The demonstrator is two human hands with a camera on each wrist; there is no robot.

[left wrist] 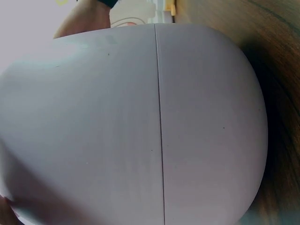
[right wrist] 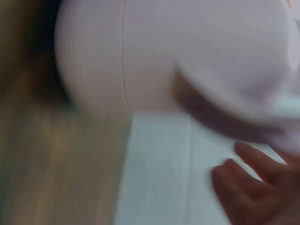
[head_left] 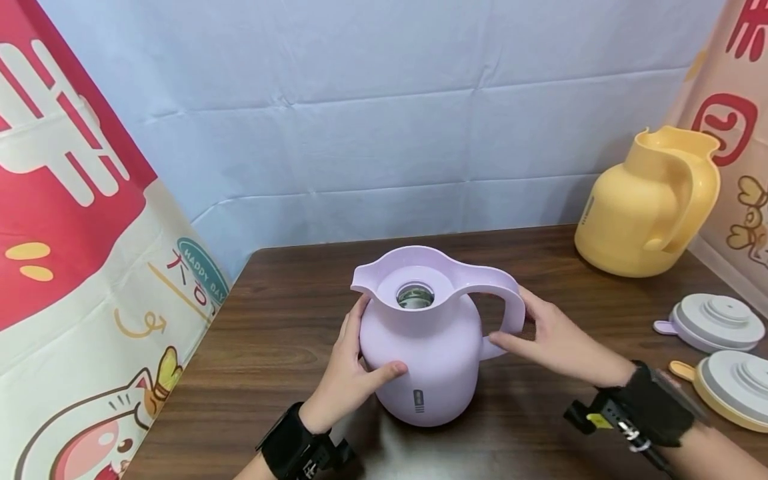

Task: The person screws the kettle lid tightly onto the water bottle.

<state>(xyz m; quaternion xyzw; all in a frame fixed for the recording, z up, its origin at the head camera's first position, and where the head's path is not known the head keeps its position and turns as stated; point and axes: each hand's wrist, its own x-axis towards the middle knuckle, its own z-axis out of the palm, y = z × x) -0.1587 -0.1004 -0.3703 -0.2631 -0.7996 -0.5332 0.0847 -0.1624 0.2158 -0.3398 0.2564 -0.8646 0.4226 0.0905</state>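
Note:
A lilac vacuum jug [head_left: 423, 360] stands upright on the wooden table, its lid off and a shiny round opening visible in the neck. My left hand [head_left: 350, 373] rests against the jug's left side, fingers extended along the body and thumb lying across the front. On the other side, my right hand [head_left: 555, 333] is at the jug's handle [head_left: 513, 300], thumb near its lower end. In the right wrist view, blurred by motion, the right fingers [right wrist: 253, 173] are spread close to the handle. The jug's body [left wrist: 140, 122] fills most of the left wrist view.
A yellow jug [head_left: 642, 207] stands lidless at the back right. Two grey-topped lids, one with a lilac tab [head_left: 717, 323] and one with a yellow rim [head_left: 735, 390], lie at the right edge. A light blue cloth [head_left: 384, 133] hangs behind the table.

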